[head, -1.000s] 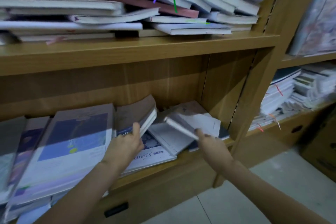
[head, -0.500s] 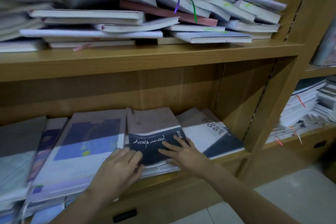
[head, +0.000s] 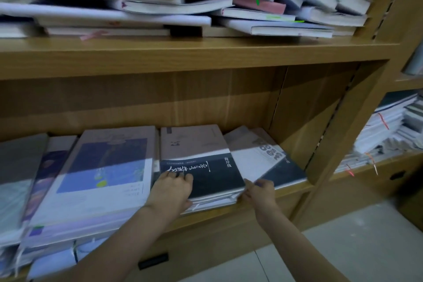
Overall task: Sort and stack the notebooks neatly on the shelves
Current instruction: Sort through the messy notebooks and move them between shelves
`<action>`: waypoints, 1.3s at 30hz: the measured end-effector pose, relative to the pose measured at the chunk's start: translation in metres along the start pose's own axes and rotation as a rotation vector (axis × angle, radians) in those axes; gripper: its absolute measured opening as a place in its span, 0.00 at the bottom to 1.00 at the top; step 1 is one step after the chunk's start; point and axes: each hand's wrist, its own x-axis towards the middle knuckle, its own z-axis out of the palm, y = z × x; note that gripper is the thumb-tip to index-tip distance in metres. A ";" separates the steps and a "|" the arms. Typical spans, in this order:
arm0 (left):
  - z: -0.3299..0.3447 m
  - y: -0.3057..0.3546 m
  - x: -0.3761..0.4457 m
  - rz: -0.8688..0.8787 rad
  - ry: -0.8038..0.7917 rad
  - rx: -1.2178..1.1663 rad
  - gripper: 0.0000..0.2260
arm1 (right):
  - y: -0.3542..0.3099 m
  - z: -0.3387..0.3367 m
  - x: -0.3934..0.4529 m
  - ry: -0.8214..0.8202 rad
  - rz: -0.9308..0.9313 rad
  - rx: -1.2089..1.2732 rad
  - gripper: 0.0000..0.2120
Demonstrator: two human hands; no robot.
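Head view. The left hand [head: 170, 190], lower centre of the frame, lies flat with fingers straight on the near left corner of the dark-covered notebook [head: 201, 162], pressing on its cover. This notebook tops a short stack on the lower shelf [head: 295, 190], centre of the frame.

The right hand [head: 258, 192], just right of centre, has its fingers curled at the near right corner of the same stack, at the page edges; whether it pinches them cannot be told.

Left of the stack, touching it, lies the blue-and-white notebook [head: 103, 167] on a taller pile. Right of the stack, a grey-and-white notebook [head: 263, 155] lies skewed, partly under the dark-covered one.

The upper shelf [head: 194, 55], across the top of the frame, carries a disordered pile of notebooks [head: 160, 7], several tilted, with coloured ribbon markers hanging out.
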 end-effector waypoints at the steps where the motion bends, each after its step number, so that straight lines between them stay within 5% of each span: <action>1: -0.001 -0.001 0.002 0.010 -0.014 0.025 0.21 | -0.002 0.004 -0.002 0.026 0.050 0.080 0.10; 4: -0.003 0.000 0.005 -0.006 -0.062 0.028 0.20 | -0.022 0.013 -0.016 0.002 0.129 0.181 0.05; 9: -0.012 -0.008 0.004 -0.053 -0.069 -0.113 0.20 | -0.081 0.015 -0.024 0.052 -0.226 -0.123 0.04; 12: -0.010 -0.006 0.005 -0.040 -0.107 -0.095 0.19 | -0.129 -0.022 -0.018 0.092 -0.415 -0.247 0.12; 16: -0.005 0.010 0.012 -0.028 -0.132 0.031 0.16 | -0.166 -0.082 0.009 0.000 -0.407 -0.338 0.16; 21: -0.002 0.010 0.012 -0.030 -0.080 0.014 0.16 | -0.150 -0.074 0.056 0.263 -0.595 -1.243 0.14; 23: 0.004 0.010 0.010 -0.025 -0.052 -0.002 0.18 | -0.123 -0.061 0.061 0.088 -0.686 -1.425 0.18; 25: 0.006 0.010 0.005 -0.006 -0.067 0.020 0.22 | -0.081 -0.052 0.058 -0.268 -0.616 -1.558 0.26; 27: 0.010 0.011 0.004 0.018 -0.075 0.040 0.24 | -0.043 -0.053 0.054 -0.409 -0.468 -1.623 0.33; 35: 0.015 0.013 -0.006 0.044 -0.004 0.022 0.23 | -0.004 -0.048 0.049 -0.254 -0.467 -1.728 0.46; 39: 0.016 0.011 -0.004 0.048 0.121 -0.036 0.31 | -0.029 -0.053 0.069 -0.298 -0.368 -1.717 0.50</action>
